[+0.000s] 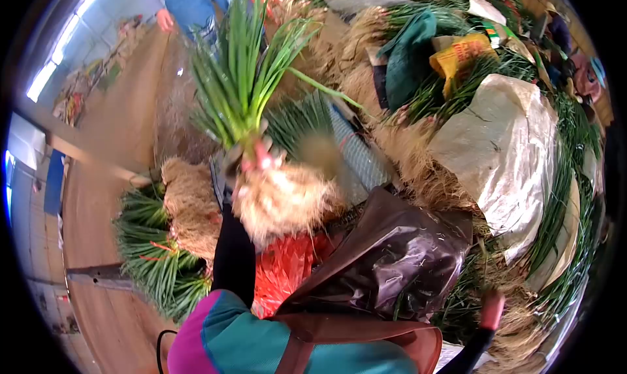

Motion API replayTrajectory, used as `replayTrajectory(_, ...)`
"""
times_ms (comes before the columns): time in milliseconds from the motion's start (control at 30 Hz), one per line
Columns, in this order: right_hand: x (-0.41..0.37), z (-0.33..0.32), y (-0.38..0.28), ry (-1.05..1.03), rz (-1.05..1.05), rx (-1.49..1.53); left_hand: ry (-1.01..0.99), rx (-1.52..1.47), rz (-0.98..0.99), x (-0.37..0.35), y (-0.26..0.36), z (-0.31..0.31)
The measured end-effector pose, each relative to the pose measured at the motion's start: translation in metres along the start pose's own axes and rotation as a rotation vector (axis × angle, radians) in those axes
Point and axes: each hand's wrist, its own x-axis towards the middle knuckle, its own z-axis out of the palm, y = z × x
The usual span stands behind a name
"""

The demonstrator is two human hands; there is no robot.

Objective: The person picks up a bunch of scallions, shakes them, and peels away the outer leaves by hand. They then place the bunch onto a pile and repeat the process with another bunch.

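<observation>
My left hand [232, 162] is closed around the base of a bunch of green onions [241, 93], lifted in front of me. Its green leaves point up and away, while the pale, hairy roots hang toward me. Part of that hand is hidden behind the stems. Low on the right, my right hand [492, 310] is at a heap of rooted green onions [513, 322]; its fingers are blurred, and I cannot make out whether they grip anything. Across my lap lies a dark brown plastic apron [398, 250].
Tied green onion bundles [163, 250] lie at left beside a red plastic bag [281, 273]. Several piles stretch right, partly under a white sheet [503, 152], with a yellow bag [460, 57] and green cloth [410, 64] on top. Another person's hand [164, 20] shows at upper left.
</observation>
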Motion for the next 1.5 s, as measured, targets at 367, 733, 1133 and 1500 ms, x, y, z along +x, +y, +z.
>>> replayTrajectory(367, -0.080, 0.025, -0.072, -0.767, 0.362, 0.296, 0.826, -0.228, 0.098, -0.118, -0.287, -0.249)
replayTrajectory(733, -0.057, 0.025, -0.096, -0.806, 0.396, 0.277, 1.303, 0.003, -0.411, -0.084, -0.221, -0.177)
replayTrajectory(1133, -0.060, 0.040, -0.102, -0.787, 0.373, 0.316, 1.634, 0.664, -0.523, -0.100, -0.249, -0.166)
replayTrajectory(1500, -0.097, 0.072, -0.108, -0.636, 0.148, 0.381, 0.784, 1.598, -1.124, -0.249, -0.251, -0.286)
